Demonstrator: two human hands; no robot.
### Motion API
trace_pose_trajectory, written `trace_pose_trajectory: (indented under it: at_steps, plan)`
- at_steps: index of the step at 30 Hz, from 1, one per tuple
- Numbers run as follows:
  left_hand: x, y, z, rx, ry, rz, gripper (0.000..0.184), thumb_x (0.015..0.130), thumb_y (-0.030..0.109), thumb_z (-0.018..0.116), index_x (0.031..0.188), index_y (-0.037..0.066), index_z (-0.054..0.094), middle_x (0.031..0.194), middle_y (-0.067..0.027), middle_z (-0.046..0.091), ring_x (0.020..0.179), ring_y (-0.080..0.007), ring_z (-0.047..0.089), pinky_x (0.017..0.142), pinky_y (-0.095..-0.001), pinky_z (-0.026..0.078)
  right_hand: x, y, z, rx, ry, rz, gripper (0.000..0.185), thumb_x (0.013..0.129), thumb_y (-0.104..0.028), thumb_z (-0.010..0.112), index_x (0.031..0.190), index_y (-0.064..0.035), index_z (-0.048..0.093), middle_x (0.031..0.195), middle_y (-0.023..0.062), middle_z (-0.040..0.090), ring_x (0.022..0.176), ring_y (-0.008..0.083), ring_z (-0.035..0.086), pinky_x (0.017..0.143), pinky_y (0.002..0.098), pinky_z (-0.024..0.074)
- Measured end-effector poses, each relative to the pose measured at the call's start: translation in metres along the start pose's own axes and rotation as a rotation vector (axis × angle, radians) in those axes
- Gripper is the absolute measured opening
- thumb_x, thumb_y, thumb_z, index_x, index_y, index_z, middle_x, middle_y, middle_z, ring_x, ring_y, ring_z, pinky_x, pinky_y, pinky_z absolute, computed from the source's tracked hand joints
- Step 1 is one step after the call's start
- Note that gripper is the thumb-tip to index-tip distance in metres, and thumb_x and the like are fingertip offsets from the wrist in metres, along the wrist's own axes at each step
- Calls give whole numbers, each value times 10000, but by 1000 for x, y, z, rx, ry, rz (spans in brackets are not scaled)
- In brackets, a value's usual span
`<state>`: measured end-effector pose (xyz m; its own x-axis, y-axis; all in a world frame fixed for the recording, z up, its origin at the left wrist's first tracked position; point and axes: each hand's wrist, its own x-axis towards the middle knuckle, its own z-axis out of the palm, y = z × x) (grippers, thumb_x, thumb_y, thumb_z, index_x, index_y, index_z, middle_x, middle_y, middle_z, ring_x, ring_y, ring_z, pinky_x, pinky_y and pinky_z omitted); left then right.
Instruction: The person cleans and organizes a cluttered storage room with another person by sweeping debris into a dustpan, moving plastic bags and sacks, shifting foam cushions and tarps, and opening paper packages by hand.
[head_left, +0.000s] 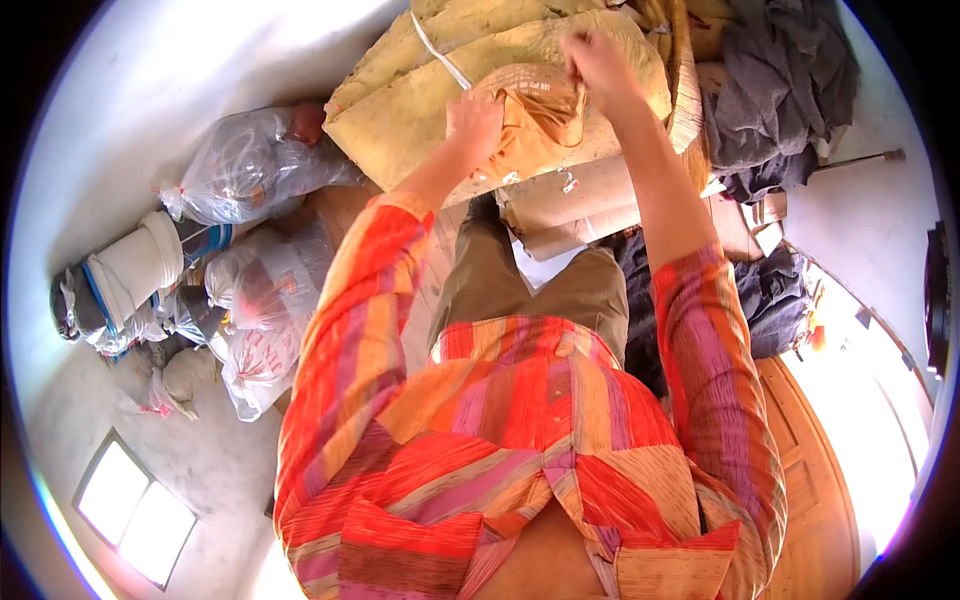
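Note:
An orange-brown cloth piece with pale lettering (pixel 540 115) lies bunched on a yellow foam-like slab (pixel 400 125). My left hand (pixel 476 125) is closed on the cloth's left edge. Above the cloth's upper right side is my right hand (pixel 596 66), its fingers bent together and slightly blurred; whether anything is between them is too small to tell. A thin white strip (pixel 440 52) runs across the slab, ending near my left hand.
Clear plastic bags with things inside (pixel 245 165) and a white bucket (pixel 140 265) are stacked on the left. Dark grey cloth (pixel 780 85) hangs at the upper right. A rolled beige piece (pixel 570 205) lies below the slab, before my legs. A wooden door (pixel 805 470) stands lower right.

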<state>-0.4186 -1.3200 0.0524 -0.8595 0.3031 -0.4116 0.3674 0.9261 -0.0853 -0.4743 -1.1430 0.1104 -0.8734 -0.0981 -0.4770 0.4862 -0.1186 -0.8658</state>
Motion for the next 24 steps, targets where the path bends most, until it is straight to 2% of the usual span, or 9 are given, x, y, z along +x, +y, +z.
trace_pose_trajectory:
  at_steps: [3,4,6,9,13,16,21,23,24]
  plan:
    - [5,14,26,-98,117,-121,465,754,185,549,1198,111,434,1085,-17,547,1075,-246,450,834,-472,353,-40,49,-10,-412,-249,144,373,772,-315,621,947,-16,483,716,47,525,597,121,511,529,266,437]
    - [12,17,37,-140,319,-132,554,725,195,577,1240,105,394,1031,-44,574,1039,-249,482,881,-479,315,-65,71,-1,-354,-247,336,534,741,-390,642,1039,10,452,820,77,526,667,146,531,547,291,463]
    - [23,14,20,-141,227,-57,559,715,203,586,1230,97,395,982,-62,590,997,-245,512,880,-462,325,-101,110,24,-115,-235,595,628,737,-439,633,1101,20,407,931,110,499,760,187,546,629,316,491]
    - [23,7,13,-250,87,69,442,703,193,587,1101,55,455,830,-133,609,857,-286,573,820,-408,384,-82,130,43,-14,-44,309,651,726,-477,632,1087,18,411,1038,136,461,873,223,532,776,373,472]
    - [-4,-4,-6,-729,83,127,257,732,134,510,942,-13,491,828,-189,582,830,-384,531,714,-411,423,-49,113,54,130,10,408,538,762,-461,601,1018,-7,466,1009,109,514,949,196,504,871,408,399]
    - [6,-9,6,-726,374,173,222,748,83,490,945,-17,511,838,-203,583,814,-378,547,701,-427,439,-49,110,60,206,45,279,433,783,-433,590,973,-52,507,934,42,544,851,155,529,736,342,460]
    - [1,-16,-33,-938,128,111,279,724,56,493,992,-8,540,898,-213,584,843,-356,561,729,-388,453,-51,99,62,413,71,268,369,777,-380,618,923,-49,544,825,17,563,766,134,537,666,270,451]
    - [-1,-22,-45,-1093,-4,67,300,712,49,499,1002,-11,546,919,-217,583,853,-353,564,735,-375,457,-55,95,61,436,126,256,268,803,-231,613,908,10,561,840,60,587,752,157,559,645,278,461]
    - [-1,-30,-47,-1018,76,155,321,702,43,507,1015,-13,543,926,-219,582,852,-348,568,736,-364,460,-54,103,61,137,159,96,230,799,-197,604,912,0,565,842,69,593,751,159,569,636,266,458]
